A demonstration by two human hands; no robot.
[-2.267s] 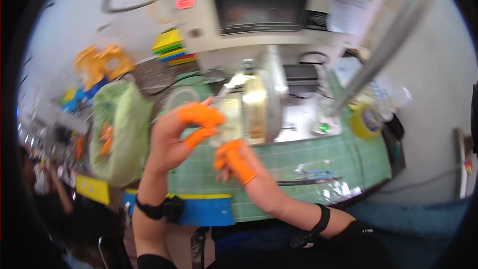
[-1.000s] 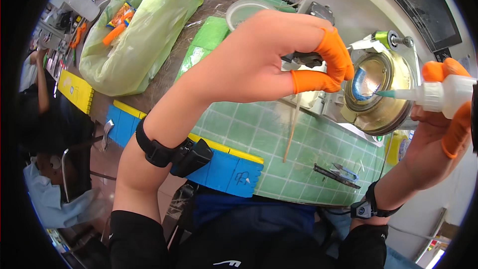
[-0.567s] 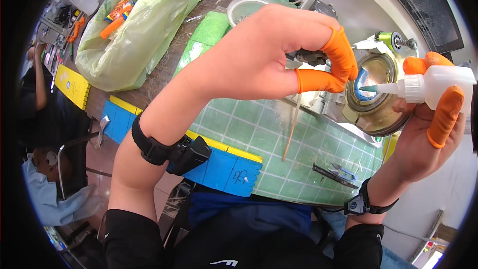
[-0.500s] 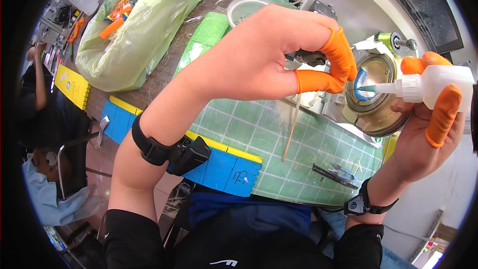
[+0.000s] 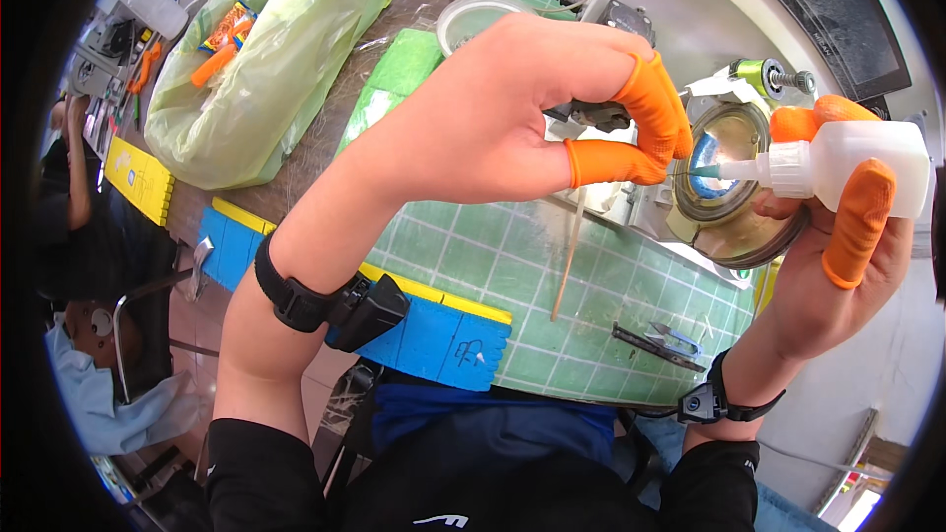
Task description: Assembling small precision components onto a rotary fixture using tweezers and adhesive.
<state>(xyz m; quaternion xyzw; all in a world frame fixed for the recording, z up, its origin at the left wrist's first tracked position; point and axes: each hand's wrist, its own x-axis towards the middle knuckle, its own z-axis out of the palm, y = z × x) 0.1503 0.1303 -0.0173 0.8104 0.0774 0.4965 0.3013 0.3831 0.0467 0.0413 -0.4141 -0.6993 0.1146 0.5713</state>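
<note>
From my distant post I see the squeeze bottle of translucent white plastic (image 5: 872, 153) at the right side of the frame, lying almost level. The right hand (image 5: 820, 286) is closed around its body, with ribbed orange covers on the fingers. Its narrow teal nozzle (image 5: 709, 171) points to the left, in front of the round gold-coloured metal housing (image 5: 746, 236) with the bright blue ring (image 5: 702, 154) inside.

The left hand (image 5: 517, 108), near the upper middle, has its orange-covered thumb and finger brought together at the tips. I cannot tell if something very small is pinched there; a thin dark line shows between these tips and the nozzle.

I judge that the step in hand is a fine one: placing the nozzle exactly, perhaps to give a little liquid. The next move calls for steadiness — both wrists quiet, a gentle pressure on the bottle and no touch against the housing. The thin wooden stick (image 5: 566, 266) below — standing aslant in the picture — asks also for a careful left hand.
</note>
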